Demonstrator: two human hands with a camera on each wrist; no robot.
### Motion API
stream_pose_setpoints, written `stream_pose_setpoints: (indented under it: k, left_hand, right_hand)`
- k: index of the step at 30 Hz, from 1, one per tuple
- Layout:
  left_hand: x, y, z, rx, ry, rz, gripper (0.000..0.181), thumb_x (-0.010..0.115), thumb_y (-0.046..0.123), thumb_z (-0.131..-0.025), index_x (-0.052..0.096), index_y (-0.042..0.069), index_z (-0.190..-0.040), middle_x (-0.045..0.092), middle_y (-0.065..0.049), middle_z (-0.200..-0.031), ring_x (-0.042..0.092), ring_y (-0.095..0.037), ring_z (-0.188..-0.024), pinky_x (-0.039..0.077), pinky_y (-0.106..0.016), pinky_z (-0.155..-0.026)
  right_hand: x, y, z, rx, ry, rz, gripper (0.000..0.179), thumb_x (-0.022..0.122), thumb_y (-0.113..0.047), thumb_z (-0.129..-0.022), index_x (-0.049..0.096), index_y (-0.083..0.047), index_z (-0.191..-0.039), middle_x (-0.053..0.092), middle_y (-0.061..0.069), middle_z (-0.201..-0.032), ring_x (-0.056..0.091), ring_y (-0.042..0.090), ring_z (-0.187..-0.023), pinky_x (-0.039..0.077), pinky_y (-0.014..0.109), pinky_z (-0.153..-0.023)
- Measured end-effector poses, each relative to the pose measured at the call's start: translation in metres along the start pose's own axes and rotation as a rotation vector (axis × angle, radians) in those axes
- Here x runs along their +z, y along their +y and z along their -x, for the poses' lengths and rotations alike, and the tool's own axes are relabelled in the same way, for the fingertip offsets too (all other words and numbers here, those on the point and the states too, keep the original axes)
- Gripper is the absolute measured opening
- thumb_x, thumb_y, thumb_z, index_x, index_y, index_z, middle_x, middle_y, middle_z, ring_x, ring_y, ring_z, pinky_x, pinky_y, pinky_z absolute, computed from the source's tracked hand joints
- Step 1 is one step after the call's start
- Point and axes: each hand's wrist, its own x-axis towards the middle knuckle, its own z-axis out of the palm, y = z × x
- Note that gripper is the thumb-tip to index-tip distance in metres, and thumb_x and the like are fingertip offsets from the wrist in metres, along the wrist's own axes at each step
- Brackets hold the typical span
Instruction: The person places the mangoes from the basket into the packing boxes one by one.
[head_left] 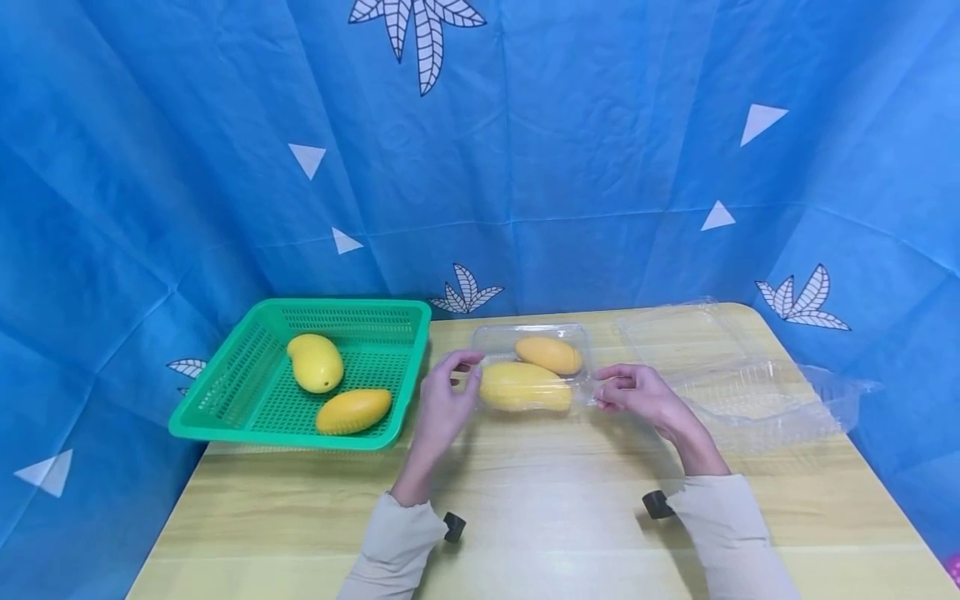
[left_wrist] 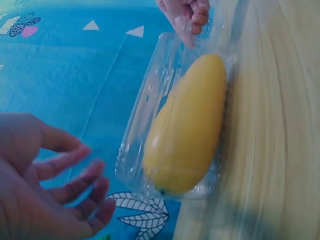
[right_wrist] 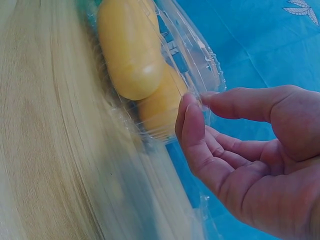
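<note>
A clear plastic clamshell box (head_left: 534,330) lies on the table with two yellow mangoes inside, a larger one (head_left: 525,387) in front and a smaller one (head_left: 549,356) behind. Clear plastic appears to lie over the fruit, though its edges are hard to make out. At the box's right end, my right hand (right_wrist: 245,150) pinches the rim between thumb and index finger. My left hand (left_wrist: 55,185) is beside the left end with fingers loosely bent, and the left wrist view shows a gap between it and the box.
On the left, a green basket (head_left: 411,367) holds a yellow mango (head_left: 317,364) and an orange-yellow mango (head_left: 354,412). Another clear plastic container (head_left: 772,392), standing open, lies at the table's right. A blue curtain (head_left: 570,150) hangs behind the wooden table (head_left: 555,517).
</note>
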Motion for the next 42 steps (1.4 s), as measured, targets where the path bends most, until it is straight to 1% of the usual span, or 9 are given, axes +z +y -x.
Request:
stream_pose_setpoints:
  k: [3,7,12,17,22,25,30,35,42]
  left_hand:
    - [-0.002,-0.004,0.0,-0.036,0.025,-0.049,0.026,0.065,-0.001,-0.094,0.069,0.0,-0.12,0.066,-0.017,-0.121,0.063,-0.035,-0.108,0.055,-0.052,-0.092]
    - [-0.002,-0.009,-0.002,-0.073,0.017,-0.049,0.032,0.066,0.0,-0.095,0.065,-0.002,-0.127,0.062,-0.023,-0.125,0.062,-0.041,-0.111,0.055,-0.055,-0.092]
    - [0.0,-0.016,-0.002,-0.182,-0.045,0.004,0.043,0.064,0.006,-0.099,0.054,-0.004,-0.14,0.057,-0.027,-0.131,0.061,-0.043,-0.117,0.056,-0.051,-0.095]
    - [0.002,-0.025,-0.003,-0.297,-0.116,0.076,0.048,0.055,0.016,-0.105,0.047,-0.004,-0.148,0.056,-0.024,-0.133,0.06,-0.04,-0.121,0.055,-0.048,-0.097]
    - [0.004,-0.039,-0.005,-0.353,-0.129,0.09,0.042,0.049,0.014,-0.108,0.05,-0.005,-0.145,0.061,-0.022,-0.117,0.065,-0.03,-0.092,0.055,-0.038,-0.078]
    - [0.002,-0.047,-0.006,-0.394,-0.155,0.186,0.04,0.048,0.009,-0.107,0.051,-0.007,-0.144,0.06,-0.02,-0.109,0.061,-0.025,-0.08,0.055,-0.034,-0.074]
    - [-0.004,-0.054,-0.007,-0.475,-0.198,0.342,0.042,0.052,0.008,-0.105,0.051,-0.007,-0.144,0.057,-0.021,-0.116,0.06,-0.025,-0.093,0.057,-0.044,-0.091]
    - [-0.007,-0.058,-0.008,-0.491,-0.23,0.356,0.044,0.054,0.007,-0.104,0.05,-0.006,-0.145,0.056,-0.022,-0.128,0.059,-0.024,-0.097,0.055,-0.045,-0.095]
    - [-0.006,-0.058,-0.009,-0.485,-0.242,0.347,0.045,0.058,0.006,-0.102,0.051,-0.007,-0.144,0.055,-0.021,-0.131,0.06,-0.021,-0.097,0.056,-0.039,-0.094]
  right_hand:
    - [0.0,0.0,0.0,0.005,0.0,-0.002,0.045,0.062,0.001,-0.097,0.047,0.021,-0.135,0.07,0.019,-0.102,0.07,0.023,-0.092,0.06,0.035,-0.085]
    - [-0.001,0.0,-0.001,0.006,0.009,-0.006,0.044,0.062,0.002,-0.097,0.047,0.02,-0.134,0.07,0.018,-0.101,0.07,0.023,-0.091,0.06,0.034,-0.084]
    - [-0.001,0.002,-0.002,0.007,0.017,-0.009,0.043,0.06,0.003,-0.098,0.047,0.021,-0.135,0.069,0.017,-0.1,0.07,0.021,-0.089,0.06,0.033,-0.083]
    - [0.0,0.002,-0.001,-0.004,0.019,-0.016,0.044,0.061,0.003,-0.098,0.046,0.021,-0.135,0.069,0.018,-0.101,0.07,0.018,-0.088,0.06,0.032,-0.083]
    - [0.0,0.004,-0.001,-0.01,0.021,-0.03,0.045,0.06,0.003,-0.098,0.046,0.021,-0.136,0.069,0.019,-0.101,0.069,0.017,-0.088,0.06,0.033,-0.083]
    - [0.0,0.006,-0.002,-0.006,0.032,-0.033,0.044,0.06,0.002,-0.098,0.046,0.021,-0.136,0.069,0.017,-0.1,0.069,0.018,-0.088,0.06,0.033,-0.085]
    - [0.0,0.006,-0.003,-0.015,0.038,-0.038,0.044,0.06,0.002,-0.098,0.047,0.02,-0.136,0.069,0.019,-0.101,0.069,0.018,-0.088,0.06,0.036,-0.087]
    - [0.003,0.006,-0.005,-0.027,0.053,-0.047,0.044,0.06,0.003,-0.098,0.046,0.02,-0.136,0.069,0.019,-0.1,0.069,0.017,-0.087,0.06,0.035,-0.086]
    - [0.006,0.006,-0.007,-0.023,0.118,-0.062,0.044,0.059,0.004,-0.097,0.047,0.018,-0.137,0.068,0.015,-0.097,0.068,0.016,-0.085,0.059,0.035,-0.087]
